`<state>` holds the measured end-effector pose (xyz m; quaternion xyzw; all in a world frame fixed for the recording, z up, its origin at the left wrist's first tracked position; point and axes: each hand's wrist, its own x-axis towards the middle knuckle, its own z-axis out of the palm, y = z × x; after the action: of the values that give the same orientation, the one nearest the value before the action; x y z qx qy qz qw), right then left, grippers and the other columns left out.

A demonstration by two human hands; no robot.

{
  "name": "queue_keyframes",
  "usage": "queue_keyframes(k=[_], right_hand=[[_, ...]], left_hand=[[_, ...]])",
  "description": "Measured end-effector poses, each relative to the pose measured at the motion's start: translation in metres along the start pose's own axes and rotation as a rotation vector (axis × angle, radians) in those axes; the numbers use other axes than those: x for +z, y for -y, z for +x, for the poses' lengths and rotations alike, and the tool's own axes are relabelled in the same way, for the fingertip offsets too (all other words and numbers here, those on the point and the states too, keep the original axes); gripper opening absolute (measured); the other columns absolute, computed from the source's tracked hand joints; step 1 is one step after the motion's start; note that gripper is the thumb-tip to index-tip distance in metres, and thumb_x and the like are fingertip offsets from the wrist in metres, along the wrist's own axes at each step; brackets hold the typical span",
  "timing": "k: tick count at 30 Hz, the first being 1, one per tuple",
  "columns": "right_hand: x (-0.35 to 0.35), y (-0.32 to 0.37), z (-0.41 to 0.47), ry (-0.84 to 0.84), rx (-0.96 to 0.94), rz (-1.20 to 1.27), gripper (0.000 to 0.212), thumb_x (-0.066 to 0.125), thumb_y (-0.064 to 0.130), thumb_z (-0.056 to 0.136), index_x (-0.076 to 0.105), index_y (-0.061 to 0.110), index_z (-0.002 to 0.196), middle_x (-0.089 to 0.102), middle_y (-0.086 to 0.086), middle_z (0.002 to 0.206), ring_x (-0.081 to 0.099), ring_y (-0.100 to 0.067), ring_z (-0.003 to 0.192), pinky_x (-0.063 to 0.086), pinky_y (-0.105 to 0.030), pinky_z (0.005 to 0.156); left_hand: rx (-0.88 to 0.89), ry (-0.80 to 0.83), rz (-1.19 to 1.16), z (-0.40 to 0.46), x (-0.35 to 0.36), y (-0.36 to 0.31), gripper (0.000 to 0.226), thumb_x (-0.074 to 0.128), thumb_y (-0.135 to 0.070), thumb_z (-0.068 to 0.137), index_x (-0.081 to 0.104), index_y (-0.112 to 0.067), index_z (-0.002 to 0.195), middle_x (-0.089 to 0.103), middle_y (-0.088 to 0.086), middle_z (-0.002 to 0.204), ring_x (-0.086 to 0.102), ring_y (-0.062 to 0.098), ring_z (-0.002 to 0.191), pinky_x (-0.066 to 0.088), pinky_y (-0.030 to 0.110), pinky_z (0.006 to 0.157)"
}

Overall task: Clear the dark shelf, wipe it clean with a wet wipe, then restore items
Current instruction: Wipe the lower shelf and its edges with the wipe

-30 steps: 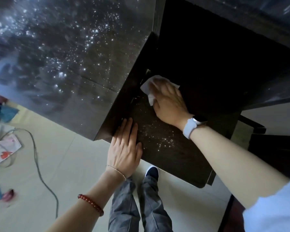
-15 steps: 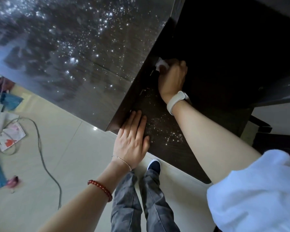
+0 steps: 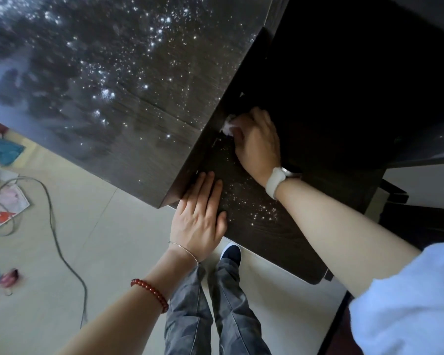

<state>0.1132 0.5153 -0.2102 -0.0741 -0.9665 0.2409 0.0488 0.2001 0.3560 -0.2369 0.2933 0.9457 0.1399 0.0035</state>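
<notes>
The dark shelf is a dark wood board with glittering specks, set under a dark cabinet. My right hand presses a white wet wipe against the shelf near its left inner wall; only a crumpled corner of the wipe shows past my fingers. A white wristband sits on that wrist. My left hand lies flat, fingers apart, on the shelf's front left corner and holds nothing. The back of the shelf is in deep shadow.
A glossy dark panel with bright specks fills the upper left. On the pale tiled floor at left lie a grey cable, a white packet and blue items. My legs and a shoe stand below the shelf edge.
My right hand pushed the wipe from the shelf's middle deeper toward the back left corner, then drew back slightly. The wipe is more bunched under the fingers. My left hand stayed put.
</notes>
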Motion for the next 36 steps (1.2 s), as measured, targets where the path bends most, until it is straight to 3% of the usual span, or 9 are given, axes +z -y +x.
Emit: queue_keyframes(k=[3, 5, 8, 11, 15, 19, 27, 33, 36], right_hand=[[-0.006, 0.007, 0.024, -0.021, 0.299, 0.078, 0.024, 0.049, 0.011, 0.088, 0.061, 0.009, 0.108, 0.057, -0.015, 0.12, 0.047, -0.032, 0.116, 0.038, -0.035, 0.092], [-0.011, 0.006, 0.039, -0.021, 0.444, 0.052, 0.027, 0.045, 0.021, 0.092, 0.059, 0.012, 0.113, 0.058, -0.011, 0.122, 0.049, -0.028, 0.116, 0.036, -0.032, 0.093], [-0.012, 0.009, 0.045, -0.022, 0.539, -0.021, 0.031, 0.041, 0.029, 0.094, 0.059, 0.012, 0.113, 0.06, -0.011, 0.12, 0.051, -0.029, 0.113, 0.033, -0.029, 0.093], [-0.002, 0.011, 0.043, -0.116, 0.613, 0.072, 0.029, 0.042, 0.027, 0.094, 0.061, 0.013, 0.111, 0.061, -0.01, 0.118, 0.052, -0.028, 0.112, 0.031, -0.03, 0.092], [0.012, 0.005, 0.026, -0.229, 0.361, 0.008, 0.031, 0.044, 0.016, 0.088, 0.063, 0.011, 0.112, 0.061, -0.014, 0.111, 0.052, -0.029, 0.108, 0.028, -0.034, 0.084], [0.009, -0.01, 0.015, -0.081, 0.115, -0.219, 0.041, 0.048, 0.014, 0.085, 0.053, 0.009, 0.125, 0.057, -0.021, 0.106, 0.051, -0.037, 0.097, 0.031, -0.04, 0.078], [-0.015, -0.012, 0.026, 0.167, 0.055, -0.291, 0.047, 0.043, 0.015, 0.089, 0.038, 0.011, 0.136, 0.049, -0.018, 0.124, 0.044, -0.034, 0.112, 0.027, -0.038, 0.088], [-0.035, -0.009, 0.036, 0.315, 0.016, -0.252, 0.039, 0.043, 0.019, 0.091, 0.045, 0.016, 0.13, 0.05, -0.013, 0.127, 0.045, -0.031, 0.117, 0.031, -0.034, 0.091], [-0.036, -0.009, 0.022, 0.349, -0.053, -0.32, 0.043, 0.042, 0.02, 0.092, 0.039, 0.02, 0.135, 0.047, -0.013, 0.129, 0.042, -0.032, 0.118, 0.032, -0.035, 0.091]], left_hand=[[-0.007, -0.001, -0.007, 0.0, 0.0, 0.0, 0.053, 0.042, -0.028, 0.086, 0.043, 0.004, 0.129, 0.044, 0.025, 0.136, 0.028, 0.031, 0.133, 0.02, 0.038, 0.111], [-0.002, -0.002, -0.019, -0.001, 0.001, 0.0, 0.053, 0.042, -0.027, 0.087, 0.043, 0.004, 0.129, 0.044, 0.025, 0.136, 0.029, 0.031, 0.132, 0.024, 0.04, 0.11], [-0.004, -0.006, -0.016, 0.0, 0.001, 0.0, 0.053, 0.041, -0.028, 0.086, 0.043, 0.004, 0.129, 0.044, 0.025, 0.136, 0.03, 0.031, 0.132, 0.028, 0.042, 0.107], [0.005, -0.009, -0.021, -0.001, 0.002, 0.001, 0.053, 0.041, -0.028, 0.087, 0.041, 0.003, 0.13, 0.044, 0.025, 0.136, 0.03, 0.032, 0.132, 0.029, 0.043, 0.106], [0.005, -0.018, -0.026, -0.001, 0.002, 0.001, 0.053, 0.043, -0.028, 0.086, 0.043, 0.003, 0.129, 0.045, 0.024, 0.135, 0.03, 0.031, 0.132, 0.028, 0.043, 0.106], [-0.001, -0.025, -0.027, -0.001, 0.003, 0.001, 0.053, 0.043, -0.028, 0.086, 0.044, 0.003, 0.129, 0.045, 0.024, 0.135, 0.029, 0.031, 0.132, 0.028, 0.043, 0.107], [-0.008, 0.005, -0.01, -0.001, 0.001, 0.0, 0.053, 0.042, -0.029, 0.086, 0.045, 0.002, 0.129, 0.045, 0.023, 0.135, 0.029, 0.03, 0.132, 0.022, 0.039, 0.11], [-0.006, 0.001, 0.015, -0.001, 0.001, -0.001, 0.052, 0.041, -0.028, 0.086, 0.044, 0.003, 0.129, 0.045, 0.024, 0.135, 0.029, 0.031, 0.132, 0.02, 0.038, 0.111], [-0.007, 0.004, 0.029, 0.0, 0.0, -0.001, 0.053, 0.041, -0.028, 0.086, 0.043, 0.003, 0.129, 0.045, 0.025, 0.135, 0.028, 0.031, 0.132, 0.016, 0.037, 0.112]])
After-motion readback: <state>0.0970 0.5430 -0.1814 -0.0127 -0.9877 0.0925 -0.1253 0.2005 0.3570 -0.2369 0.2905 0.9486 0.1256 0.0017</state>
